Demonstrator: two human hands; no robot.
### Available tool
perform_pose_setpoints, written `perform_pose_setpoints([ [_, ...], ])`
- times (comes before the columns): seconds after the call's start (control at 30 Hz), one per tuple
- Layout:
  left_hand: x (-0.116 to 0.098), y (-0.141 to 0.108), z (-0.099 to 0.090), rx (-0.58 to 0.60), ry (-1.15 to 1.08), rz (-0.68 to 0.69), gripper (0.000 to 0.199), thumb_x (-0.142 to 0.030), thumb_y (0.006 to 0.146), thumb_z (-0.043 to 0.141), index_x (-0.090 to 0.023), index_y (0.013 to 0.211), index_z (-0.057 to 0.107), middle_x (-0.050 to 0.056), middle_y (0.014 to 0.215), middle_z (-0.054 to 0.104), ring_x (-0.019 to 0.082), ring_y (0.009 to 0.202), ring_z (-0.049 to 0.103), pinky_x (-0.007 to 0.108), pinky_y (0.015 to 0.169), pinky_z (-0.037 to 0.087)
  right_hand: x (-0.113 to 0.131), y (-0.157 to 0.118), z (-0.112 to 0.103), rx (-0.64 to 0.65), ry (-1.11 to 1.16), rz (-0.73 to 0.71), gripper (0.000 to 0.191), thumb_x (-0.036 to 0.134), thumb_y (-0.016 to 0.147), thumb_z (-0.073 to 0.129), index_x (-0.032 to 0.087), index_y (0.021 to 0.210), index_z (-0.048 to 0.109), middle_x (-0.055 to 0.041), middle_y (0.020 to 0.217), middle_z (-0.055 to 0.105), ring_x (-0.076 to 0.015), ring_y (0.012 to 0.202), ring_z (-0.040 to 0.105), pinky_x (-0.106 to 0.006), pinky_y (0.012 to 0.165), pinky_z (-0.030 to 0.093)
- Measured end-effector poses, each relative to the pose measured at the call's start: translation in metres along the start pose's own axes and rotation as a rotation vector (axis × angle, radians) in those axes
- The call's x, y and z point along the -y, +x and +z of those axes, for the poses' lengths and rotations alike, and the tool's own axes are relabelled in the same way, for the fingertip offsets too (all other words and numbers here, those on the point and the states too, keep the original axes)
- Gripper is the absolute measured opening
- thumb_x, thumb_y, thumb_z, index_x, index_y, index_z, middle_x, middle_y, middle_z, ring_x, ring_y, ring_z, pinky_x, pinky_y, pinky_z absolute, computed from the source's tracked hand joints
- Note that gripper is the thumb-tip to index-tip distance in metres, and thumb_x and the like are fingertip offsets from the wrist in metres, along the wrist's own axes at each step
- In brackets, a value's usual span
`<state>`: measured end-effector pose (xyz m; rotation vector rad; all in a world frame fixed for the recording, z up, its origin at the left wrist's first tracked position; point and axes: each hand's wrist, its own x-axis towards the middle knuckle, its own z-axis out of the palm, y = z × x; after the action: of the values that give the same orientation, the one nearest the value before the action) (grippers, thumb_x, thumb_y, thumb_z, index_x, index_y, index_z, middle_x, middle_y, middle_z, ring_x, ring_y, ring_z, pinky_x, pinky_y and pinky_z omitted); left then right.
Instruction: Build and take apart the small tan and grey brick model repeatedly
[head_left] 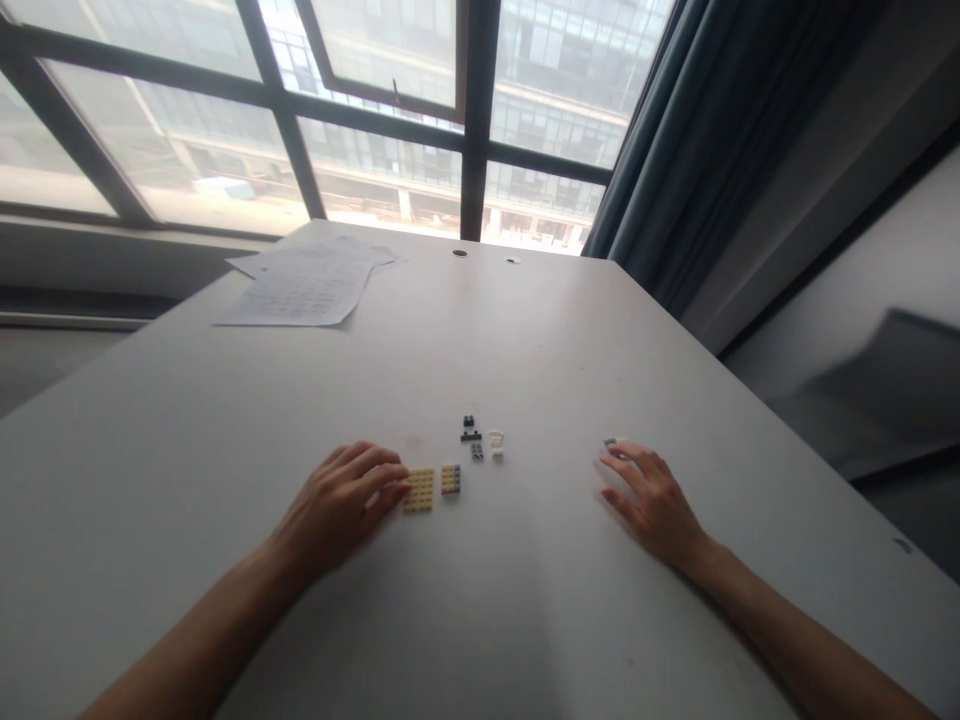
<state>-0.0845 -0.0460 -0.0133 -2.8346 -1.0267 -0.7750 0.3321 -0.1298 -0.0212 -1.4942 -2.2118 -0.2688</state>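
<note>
My left hand (349, 500) lies on the table with bent fingers, their tips at the left edge of a tan studded building-block plate (420, 490). A smaller block piece, tan with a grey right side (450, 479), sits just right of that plate, apart from it. My right hand (649, 497) rests farther right, fingers apart and loosely curved. Close to its fingertips is a small grey and white block piece (610, 441), partly hidden by the fingers. Neither hand visibly grips anything.
Between the hands lie small pieces: a black brick (469, 421), a black bar-like piece (471, 436), a grey studded piece (477, 453) and white pieces (496, 454). Paper sheets (300, 290) lie at the white table's (525, 600) back left. Beyond are windows and a curtain (660, 170).
</note>
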Motion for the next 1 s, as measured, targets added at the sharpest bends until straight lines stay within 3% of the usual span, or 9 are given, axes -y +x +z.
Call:
perform_pose_setpoints([
  [0.13,0.002,0.0,-0.005,0.029,0.016,-0.024,0.018,-0.028,0.09,0.05,-0.02,0.097,0.064,0.007,0.099,0.067,0.02,0.089,0.059,0.036,0.082,0.046,0.053,0.025,0.008,0.067,0.108,-0.095,0.037,0.037,0.09,0.051,0.014,0.118,0.056,-0.0151,0.117,0.059,-0.0266,0.111,0.052,-0.044,0.096,0.043],
  [0.23,-0.003,-0.005,-0.008,0.082,0.015,-0.031,0.031,-0.036,0.09,0.05,-0.02,0.115,0.059,0.01,0.119,0.062,0.024,0.107,0.057,0.039,0.092,0.045,0.099,0.046,0.016,0.145,0.184,-0.169,0.042,0.04,0.09,0.052,0.012,0.12,0.055,-0.0152,0.118,0.059,-0.0268,0.11,0.052,-0.043,0.096,0.044],
  [0.4,-0.016,-0.024,-0.006,0.252,0.007,0.02,0.082,-0.058,0.084,0.051,-0.019,0.148,0.019,0.013,0.151,0.029,0.031,0.138,0.028,0.047,0.111,0.028,0.151,0.073,0.03,0.166,0.24,-0.272,0.054,0.046,0.089,0.049,0.006,0.125,0.051,-0.0184,0.125,0.056,-0.0299,0.116,0.047,-0.044,0.101,0.04],
  [0.5,-0.022,-0.033,-0.003,0.327,-0.013,0.035,0.094,-0.067,0.08,0.049,-0.019,0.15,0.008,0.013,0.154,0.017,0.032,0.141,0.019,0.048,0.114,0.021,0.161,0.08,0.038,0.175,0.266,-0.275,0.056,0.046,0.088,0.051,0.007,0.128,0.048,-0.0196,0.128,0.054,-0.03,0.12,0.045,-0.045,0.102,0.039],
  [0.7,-0.028,-0.029,-0.004,0.434,-0.006,0.041,0.092,-0.069,0.082,0.042,-0.021,0.149,0.002,0.011,0.155,0.013,0.031,0.142,0.016,0.048,0.115,0.014,0.161,0.081,0.046,0.212,0.25,-0.26,0.06,0.044,0.086,0.054,0.005,0.132,0.045,-0.0195,0.133,0.051,-0.0292,0.123,0.044,-0.042,0.105,0.036],
  [1.0,-0.033,-0.03,-0.003,0.397,0.009,0.036,0.089,-0.068,0.081,0.044,-0.022,0.149,0.008,0.01,0.154,0.017,0.031,0.141,0.021,0.046,0.115,0.019,0.145,0.067,0.036,0.226,0.228,-0.259,0.059,0.047,0.09,0.048,0.006,0.132,0.046,-0.0181,0.135,0.05,-0.0291,0.123,0.045,-0.042,0.105,0.036],
])
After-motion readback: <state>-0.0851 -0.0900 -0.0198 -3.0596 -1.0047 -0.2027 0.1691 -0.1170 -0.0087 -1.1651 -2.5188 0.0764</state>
